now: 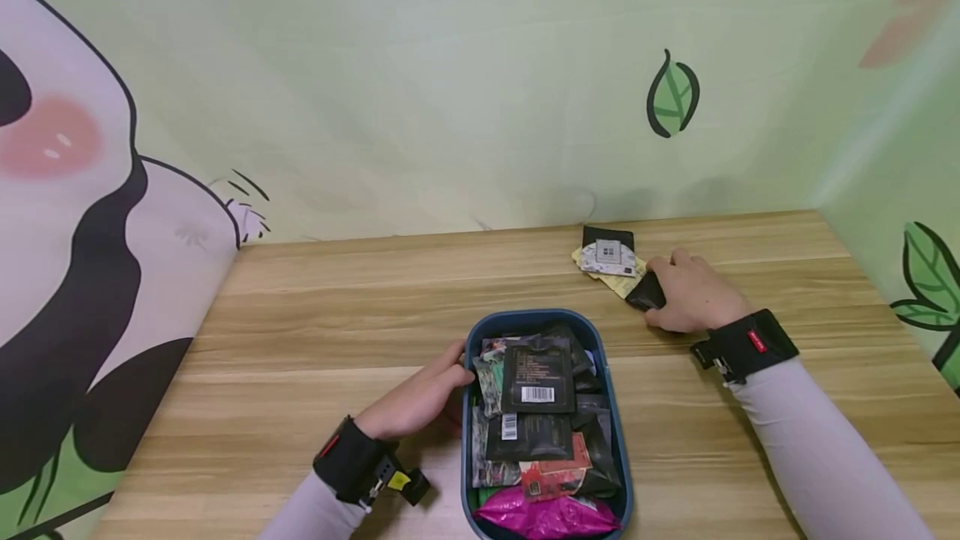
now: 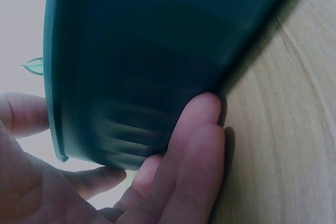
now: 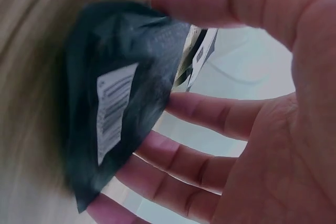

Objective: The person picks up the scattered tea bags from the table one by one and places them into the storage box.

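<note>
A dark blue plastic bin (image 1: 621,440) stands in front of me, filled with packets. My left hand (image 1: 420,397) holds its left side, thumb at the rim and fingers (image 2: 202,156) against the outer wall low down near the table. Out to the right, my right hand (image 1: 693,294) grips a black sachet (image 3: 121,98) by its edges, thumb on one side and fingertips on the other. A white barcode label (image 3: 116,111) shows on this sachet. It overlaps a small pile in the head view: a yellowish packet (image 1: 621,285), a white-and-grey packet (image 1: 607,257) and another black one (image 1: 609,234).
Inside the bin lie black sachets (image 1: 538,373) with barcodes, a red packet (image 1: 555,473) and a shiny magenta packet (image 1: 547,515). The wooden table (image 1: 315,315) meets a pale green printed backdrop (image 1: 480,107) behind the pile and another stretch at the right.
</note>
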